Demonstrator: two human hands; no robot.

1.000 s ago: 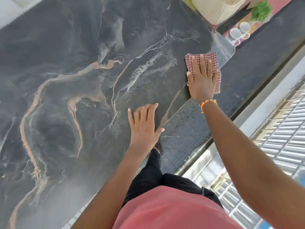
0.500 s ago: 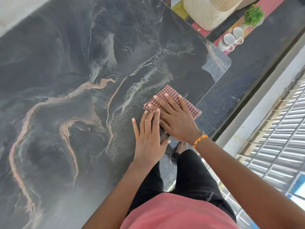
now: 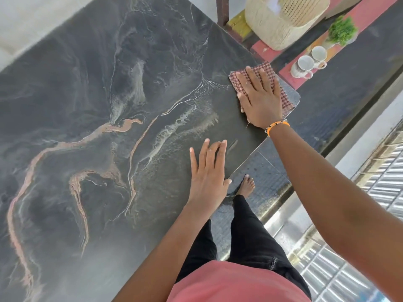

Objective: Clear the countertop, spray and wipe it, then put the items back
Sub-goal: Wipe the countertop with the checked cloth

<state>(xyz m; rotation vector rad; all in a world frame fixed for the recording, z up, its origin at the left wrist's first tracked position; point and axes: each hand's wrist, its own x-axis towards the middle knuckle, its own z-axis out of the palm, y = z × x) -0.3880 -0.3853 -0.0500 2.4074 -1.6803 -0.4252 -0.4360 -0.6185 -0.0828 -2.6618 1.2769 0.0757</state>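
Observation:
The dark marble-patterned countertop (image 3: 109,127) fills the left and centre of the head view. A red-and-white checked cloth (image 3: 265,71) lies flat near its far right corner. My right hand (image 3: 260,99) presses down on the cloth with fingers spread, covering most of it. My left hand (image 3: 207,171) rests flat on the bare countertop near the front edge, fingers together, holding nothing. A damp streaky patch shows between the two hands.
Off the countertop's far right stand a woven basket (image 3: 283,20), two white mugs (image 3: 305,65) and a small green plant (image 3: 342,30) on a red ledge. My bare foot (image 3: 247,185) and dark floor show beyond the table edge. Metal louvres lie at the right.
My right hand slid the cloth in toward my left hand, then back out to the far right corner. My left hand stayed flat in about the same place.

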